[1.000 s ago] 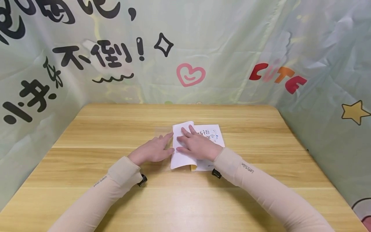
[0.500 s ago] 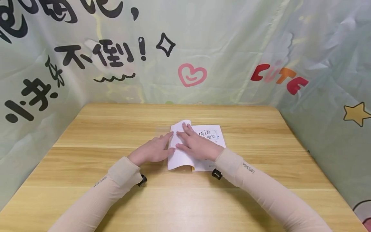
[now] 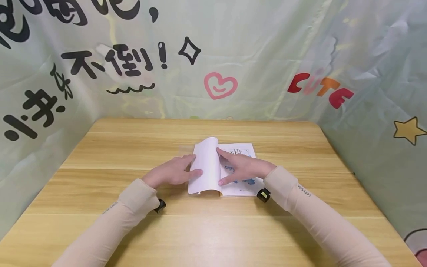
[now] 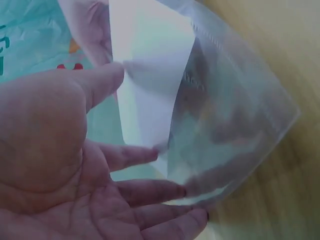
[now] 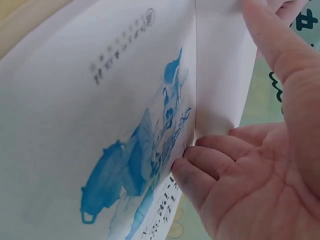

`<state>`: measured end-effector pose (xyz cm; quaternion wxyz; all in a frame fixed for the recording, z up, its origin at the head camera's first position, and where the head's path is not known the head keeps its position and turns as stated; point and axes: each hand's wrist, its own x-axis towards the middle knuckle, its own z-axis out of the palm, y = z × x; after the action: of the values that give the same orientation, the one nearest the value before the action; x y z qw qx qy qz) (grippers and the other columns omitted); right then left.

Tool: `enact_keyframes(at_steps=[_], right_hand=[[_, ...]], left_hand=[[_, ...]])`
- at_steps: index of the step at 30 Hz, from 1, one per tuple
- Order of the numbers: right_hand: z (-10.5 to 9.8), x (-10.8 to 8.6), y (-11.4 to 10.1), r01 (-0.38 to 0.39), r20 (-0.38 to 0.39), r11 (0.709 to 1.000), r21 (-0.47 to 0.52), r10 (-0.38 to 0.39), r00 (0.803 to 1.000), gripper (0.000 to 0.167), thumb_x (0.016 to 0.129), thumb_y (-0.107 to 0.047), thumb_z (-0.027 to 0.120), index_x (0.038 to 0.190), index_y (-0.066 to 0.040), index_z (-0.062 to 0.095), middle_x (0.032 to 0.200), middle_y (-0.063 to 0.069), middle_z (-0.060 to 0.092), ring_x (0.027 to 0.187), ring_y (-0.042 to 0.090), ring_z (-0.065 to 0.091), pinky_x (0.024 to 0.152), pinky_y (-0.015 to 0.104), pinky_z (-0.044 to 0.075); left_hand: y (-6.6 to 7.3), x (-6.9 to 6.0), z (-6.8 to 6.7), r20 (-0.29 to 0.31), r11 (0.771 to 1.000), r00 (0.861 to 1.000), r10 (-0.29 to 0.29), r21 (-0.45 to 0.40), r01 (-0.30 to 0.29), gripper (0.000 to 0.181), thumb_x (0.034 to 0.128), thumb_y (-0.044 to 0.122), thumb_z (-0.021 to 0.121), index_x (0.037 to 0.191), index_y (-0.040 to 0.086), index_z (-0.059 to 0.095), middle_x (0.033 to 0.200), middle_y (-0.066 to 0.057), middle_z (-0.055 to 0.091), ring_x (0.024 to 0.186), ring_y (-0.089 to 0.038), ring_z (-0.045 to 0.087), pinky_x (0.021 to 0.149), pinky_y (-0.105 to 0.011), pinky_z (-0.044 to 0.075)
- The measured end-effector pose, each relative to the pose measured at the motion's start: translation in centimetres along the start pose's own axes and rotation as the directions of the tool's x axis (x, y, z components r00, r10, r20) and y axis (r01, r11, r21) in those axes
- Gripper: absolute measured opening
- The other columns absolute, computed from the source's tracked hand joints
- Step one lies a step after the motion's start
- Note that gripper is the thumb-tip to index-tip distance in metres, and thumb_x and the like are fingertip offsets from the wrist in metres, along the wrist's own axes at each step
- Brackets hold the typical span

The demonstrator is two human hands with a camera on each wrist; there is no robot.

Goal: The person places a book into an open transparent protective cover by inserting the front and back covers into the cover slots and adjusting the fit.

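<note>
Book (image 3: 208,163) seems mid-opening: left hand (image 3: 172,171) at its left edge, fingers spread; right hand (image 3: 246,167) by its spine, fingers together; flattening seems needed.

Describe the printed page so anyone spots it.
On the wood-grain table lies an open booklet. Its right half, partly covered by the right hand, is the printed page; unlike the plain left leaf, it bears dark characters and blue artwork.
</note>
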<state>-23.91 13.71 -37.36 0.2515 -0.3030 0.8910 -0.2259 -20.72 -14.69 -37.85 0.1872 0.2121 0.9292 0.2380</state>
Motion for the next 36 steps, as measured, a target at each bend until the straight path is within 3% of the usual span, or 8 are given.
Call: enact_keyframes(at_steps=[4, 7, 11, 14, 18, 27, 36], right_hand=[[0.1, 0.1, 0.1, 0.008, 0.0, 1.0, 0.006, -0.008, 1.0, 0.131, 0.086, -0.054, 0.087, 0.173, -0.009, 0.001, 0.176, 0.005, 0.029, 0.167, 0.022, 0.021, 0.135, 0.047, 0.024], [0.1, 0.1, 0.1, 0.009, 0.0, 1.0, -0.018, -0.009, 1.0, 0.131, 0.086, -0.055, 0.087, 0.173, -0.009, 0.001, 0.177, 0.005, 0.027, 0.167, 0.024, 0.021, 0.135, 0.048, 0.025], [0.2, 0.2, 0.2, 0.017, 0.004, 0.999, -0.041, -0.017, 1.0, 0.13, 0.087, -0.056, 0.086, 0.173, -0.009, 0.001, 0.176, 0.005, 0.028, 0.167, 0.025, 0.019, 0.135, 0.048, 0.025], [0.3, 0.2, 0.3, 0.021, 0.006, 0.999, -0.04, -0.02, 1.0, 0.13, 0.087, -0.056, 0.086, 0.173, -0.009, 0.001, 0.175, 0.005, 0.028, 0.167, 0.025, 0.018, 0.135, 0.048, 0.024], [0.4, 0.3, 0.3, 0.013, 0.008, 0.999, -0.047, -0.013, 1.0, 0.129, 0.087, -0.057, 0.085, 0.173, -0.01, 0.001, 0.176, 0.004, 0.026, 0.167, 0.026, 0.019, 0.135, 0.048, 0.024], [0.6, 0.1, 0.1, -0.008, 0.01, 0.998, -0.057, 0.009, 1.0, 0.127, 0.088, -0.057, 0.084, 0.173, -0.012, 0.001, 0.177, 0.005, 0.025, 0.167, 0.028, 0.022, 0.135, 0.048, 0.024], [0.6, 0.1, 0.1, -0.016, 0.009, 0.998, -0.062, 0.016, 1.0, 0.123, 0.089, -0.056, 0.084, 0.174, -0.013, 0.005, 0.178, 0.018, 0.018, 0.167, 0.032, 0.022, 0.135, 0.048, 0.024]], left_hand=[[-1.0, -0.2, -0.4, 0.008, 0.998, 0.999, 0.032, 0.053, -0.032, 0.07, 0.1079, 0.036, 0.064, 0.164, 0.002, 0.039, 0.164, -0.024, 0.049, 0.152, -0.042, 0.048, 0.125, -0.058, 0.041], [-1.6, -0.3, -0.6, 0.001, 0.995, 0.998, 0.056, 0.079, -0.056, 0.075, 0.0994, 0.025, 0.078, 0.162, 0.003, 0.043, 0.164, -0.022, 0.05, 0.152, -0.042, 0.048, 0.125, -0.058, 0.041], [-2.4, -0.5, -0.7, 0.011, 0.995, 0.998, 0.056, 0.083, -0.057, 0.093, 0.0907, 0.032, 0.088, 0.166, 0.006, 0.039, 0.171, -0.022, 0.039, 0.162, -0.048, 0.029, 0.13, -0.065, 0.029], [-3.0, -0.7, -1.0, 0.045, 0.997, 0.999, 0.022, 0.068, -0.025, 0.105, 0.088, 0.039, 0.09, 0.169, 0.007, 0.032, 0.176, -0.026, 0.024, 0.165, -0.051, 0.015, 0.131, -0.068, 0.021], [-3.6, -0.8, -1.4, 0.098, 0.996, 0.995, -0.014, 0.086, 0.005, 0.117, 0.084, 0.045, 0.092, 0.171, 0.008, 0.024, 0.177, -0.031, 0.009, 0.165, -0.052, 0.013, 0.131, -0.068, 0.02], [-4.0, -0.7, -1.5, 0.125, 0.992, 0.992, -0.014, 0.124, -0.001, 0.119, 0.0831, 0.052, 0.091, 0.173, 0.013, 0.022, 0.178, -0.028, 0.005, 0.165, -0.052, 0.01, 0.13, -0.072, 0.019], [-4.2, -1.0, -1.5, 0.121, 0.993, 0.993, 0.014, 0.114, -0.028, 0.116, 0.084, 0.054, 0.09, 0.172, 0.014, 0.025, 0.178, -0.028, 0.006, 0.165, -0.052, 0.01, 0.129, -0.072, 0.021]])
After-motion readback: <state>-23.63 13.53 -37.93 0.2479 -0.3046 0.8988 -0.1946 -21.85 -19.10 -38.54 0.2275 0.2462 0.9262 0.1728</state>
